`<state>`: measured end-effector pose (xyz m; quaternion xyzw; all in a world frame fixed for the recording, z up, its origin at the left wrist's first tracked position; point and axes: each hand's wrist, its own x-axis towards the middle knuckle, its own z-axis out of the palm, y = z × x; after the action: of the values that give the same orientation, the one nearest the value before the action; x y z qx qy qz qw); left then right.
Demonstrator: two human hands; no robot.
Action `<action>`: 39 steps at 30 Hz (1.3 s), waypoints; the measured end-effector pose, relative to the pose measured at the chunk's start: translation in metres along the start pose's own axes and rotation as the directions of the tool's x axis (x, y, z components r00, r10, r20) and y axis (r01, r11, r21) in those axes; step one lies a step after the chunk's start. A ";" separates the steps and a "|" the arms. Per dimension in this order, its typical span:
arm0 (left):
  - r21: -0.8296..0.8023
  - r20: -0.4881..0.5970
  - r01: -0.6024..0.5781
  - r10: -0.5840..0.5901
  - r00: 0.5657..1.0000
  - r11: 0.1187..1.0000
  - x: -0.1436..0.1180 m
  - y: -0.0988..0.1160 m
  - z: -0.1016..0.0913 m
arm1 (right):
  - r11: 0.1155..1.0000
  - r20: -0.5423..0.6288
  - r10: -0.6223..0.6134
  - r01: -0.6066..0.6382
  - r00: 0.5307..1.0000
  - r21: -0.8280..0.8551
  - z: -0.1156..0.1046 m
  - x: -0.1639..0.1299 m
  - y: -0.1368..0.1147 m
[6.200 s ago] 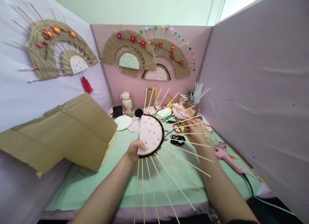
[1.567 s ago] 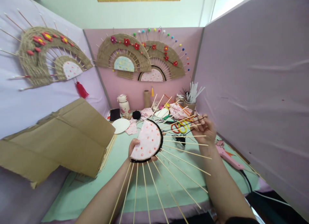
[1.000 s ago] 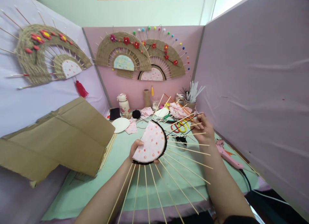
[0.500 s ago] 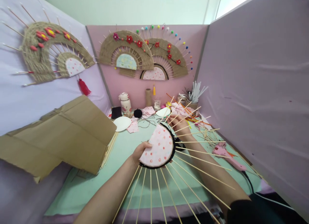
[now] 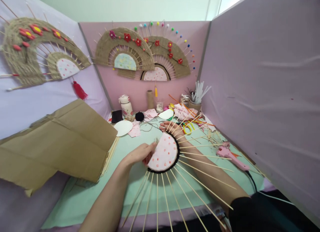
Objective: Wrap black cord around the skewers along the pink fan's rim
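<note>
Left hand (image 5: 140,154) pinches straight edge of pink dotted half-disc fan core (image 5: 163,152) with radiating bamboo sticks; right hand (image 5: 172,127) beyond its far curved rim, apparently gripping black cord, partly hidden.

The right hand (image 5: 172,128) lies mostly behind the fan frame (image 5: 163,153) and its bamboo sticks (image 5: 197,162), so its grip cannot be made out. The lowest sticks run off the bottom edge, and the woven fan (image 5: 30,55) on the left wall is cut by the left edge. The clutter at the far end of the table (image 5: 82,198) is too small to tell apart.
</note>
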<state>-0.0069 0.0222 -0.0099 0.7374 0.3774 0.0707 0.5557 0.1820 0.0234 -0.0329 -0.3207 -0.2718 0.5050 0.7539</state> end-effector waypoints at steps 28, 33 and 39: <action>-0.768 0.032 -0.257 0.435 0.900 0.587 -0.025 0.021 -0.047 | 0.969 0.331 0.050 0.035 0.942 -0.246 0.104 0.026 -0.040; -0.841 0.048 -0.253 0.531 0.846 0.478 -0.027 0.013 -0.044 | 0.955 0.281 -0.013 0.095 0.960 -0.280 0.096 0.027 -0.030; -0.899 -0.011 -0.231 0.508 0.861 0.372 -0.025 0.002 -0.039 | 0.940 0.160 -0.184 0.221 0.970 -0.261 0.086 0.031 -0.032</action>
<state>-0.0440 0.0364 0.0145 0.4126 0.0305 0.2771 0.8672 0.1483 0.0608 0.0498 -0.3587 -0.4207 0.4021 0.7298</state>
